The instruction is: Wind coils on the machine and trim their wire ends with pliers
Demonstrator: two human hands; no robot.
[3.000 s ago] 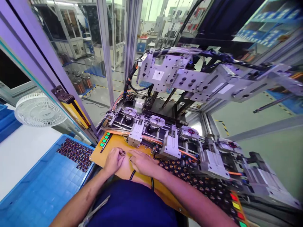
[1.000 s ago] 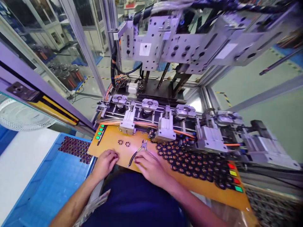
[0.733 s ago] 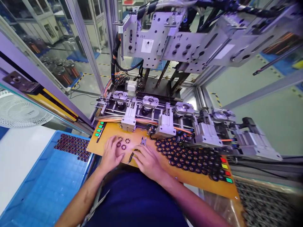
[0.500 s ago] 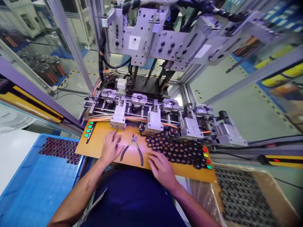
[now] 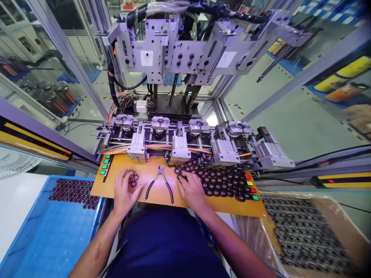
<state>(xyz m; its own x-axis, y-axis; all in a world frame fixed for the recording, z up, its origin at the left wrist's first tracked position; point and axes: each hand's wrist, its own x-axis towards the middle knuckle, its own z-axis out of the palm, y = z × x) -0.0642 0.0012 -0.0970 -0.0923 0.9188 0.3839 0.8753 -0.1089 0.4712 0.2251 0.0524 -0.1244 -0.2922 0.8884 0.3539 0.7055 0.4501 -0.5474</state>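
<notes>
My left hand (image 5: 124, 193) is curled beside a few small dark-red, star-edged round parts (image 5: 133, 179) on the orange board (image 5: 121, 163). Its thumb and fingers are apart around them; whether it touches them is hard to see. My right hand (image 5: 193, 192) has its fingertips closed on a black round part (image 5: 182, 177) at the left edge of a group of similar black parts with copper-coloured centres (image 5: 222, 180). Between my hands lie diagonal cutters (image 5: 160, 175), with handles spread towards me and jaws pointing away.
Behind the board stands a machine with several round metal fixtures (image 5: 160, 123) under an overhead metal plate (image 5: 185, 54). A blue tray (image 5: 58, 239) of small dark parts is at left. At right a lined box (image 5: 327, 204) holds grey parts. Green buttons (image 5: 105, 166) sit on the board's left.
My right hand has moved up to the black parts and closed its fingertips on one. My left hand has shifted slightly left, showing more of the dark-red parts. The camera view has turned a little.
</notes>
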